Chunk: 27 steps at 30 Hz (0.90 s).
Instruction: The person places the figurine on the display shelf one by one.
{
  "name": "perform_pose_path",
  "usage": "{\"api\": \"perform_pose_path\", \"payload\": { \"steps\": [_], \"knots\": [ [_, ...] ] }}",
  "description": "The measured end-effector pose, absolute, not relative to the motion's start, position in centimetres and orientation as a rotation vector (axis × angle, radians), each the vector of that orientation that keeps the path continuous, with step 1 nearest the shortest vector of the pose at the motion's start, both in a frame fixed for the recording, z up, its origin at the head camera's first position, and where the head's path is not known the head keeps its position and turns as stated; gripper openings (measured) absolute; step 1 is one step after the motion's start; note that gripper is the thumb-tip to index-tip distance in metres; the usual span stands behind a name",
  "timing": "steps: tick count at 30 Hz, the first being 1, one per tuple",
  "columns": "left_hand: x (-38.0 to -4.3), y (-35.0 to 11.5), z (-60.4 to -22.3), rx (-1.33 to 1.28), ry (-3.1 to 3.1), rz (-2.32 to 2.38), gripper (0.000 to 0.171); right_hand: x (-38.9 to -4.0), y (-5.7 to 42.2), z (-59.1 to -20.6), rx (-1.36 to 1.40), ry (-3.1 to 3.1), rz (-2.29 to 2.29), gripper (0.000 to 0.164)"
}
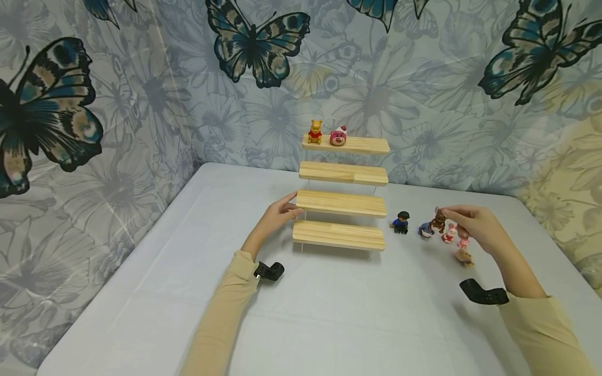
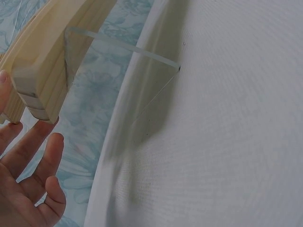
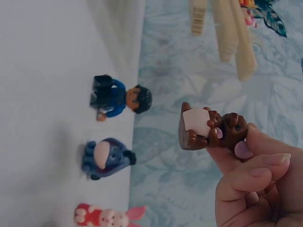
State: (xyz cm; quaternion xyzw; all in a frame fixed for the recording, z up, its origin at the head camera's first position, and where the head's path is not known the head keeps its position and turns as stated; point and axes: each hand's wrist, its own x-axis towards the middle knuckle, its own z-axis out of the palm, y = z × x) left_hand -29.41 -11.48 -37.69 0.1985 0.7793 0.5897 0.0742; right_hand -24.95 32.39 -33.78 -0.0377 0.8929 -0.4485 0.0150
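My right hand (image 1: 477, 225) pinches a small brown bear figurine (image 3: 203, 130) between thumb and finger, by its head. In the right wrist view the bear has a pale patch on its front and pink ears. In the head view it overlaps the blue donkey figurine (image 1: 426, 230). My left hand (image 1: 276, 215) touches the left end of a tiered wooden display stand (image 1: 340, 203) with clear supports. Its fingertips (image 2: 47, 124) rest against the board's end in the left wrist view, the fingers spread and slightly bent.
A yellow bear figurine (image 1: 315, 132) and a pink bear figurine (image 1: 338, 137) sit on the stand's top board. Right of the stand is a toy man (image 1: 401, 223) in blue. Piglet figurines (image 1: 449, 233) and a tan figurine (image 1: 464, 257) stand under the right hand. Butterfly-patterned cloth (image 1: 282, 115) hangs behind.
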Motion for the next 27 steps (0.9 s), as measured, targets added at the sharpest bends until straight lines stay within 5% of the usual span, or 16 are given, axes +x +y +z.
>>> {"api": "perform_pose_path", "payload": {
  "steps": [10,27],
  "knots": [
    [-31.1,-11.7,-40.0,0.591,2.329,1.795,0.067,-26.5,30.4,-32.1,-0.192,2.732,-1.461,0.019],
    [-31.6,-11.6,-40.6,0.574,2.396,1.757,0.065,-29.7,26.4,-28.3,-0.193,2.846,-1.535,0.049]
  ]
}}
